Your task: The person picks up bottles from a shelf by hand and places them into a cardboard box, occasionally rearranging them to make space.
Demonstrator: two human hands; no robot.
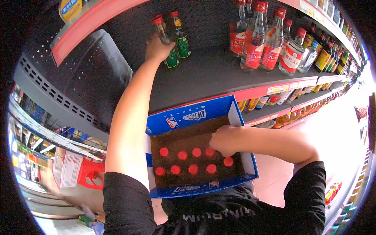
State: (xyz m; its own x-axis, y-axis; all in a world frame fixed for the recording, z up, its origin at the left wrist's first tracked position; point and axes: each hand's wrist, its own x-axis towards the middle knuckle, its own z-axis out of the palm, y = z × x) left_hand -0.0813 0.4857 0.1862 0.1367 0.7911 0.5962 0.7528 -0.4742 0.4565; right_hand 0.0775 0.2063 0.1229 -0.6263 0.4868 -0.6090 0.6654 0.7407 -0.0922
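Observation:
My left hand is on the shelf, its fingers wrapped round a green-labelled glass bottle with a red cap. Right beside it stands another green-labelled bottle, and one more red cap shows behind. Below, a blue cardboard box with white printing lies against my body. Inside it are several red-capped bottles, seen from above. My right hand reaches into the box, fingers closed at the red cap of a bottle. Its fingertips are partly hidden.
Clear bottles with red labels stand on the dark shelf to the right, with darker bottles beyond. A red-edged upper shelf curves overhead at left. A lower shelf holds more bottles. A red and white basket sits lower left.

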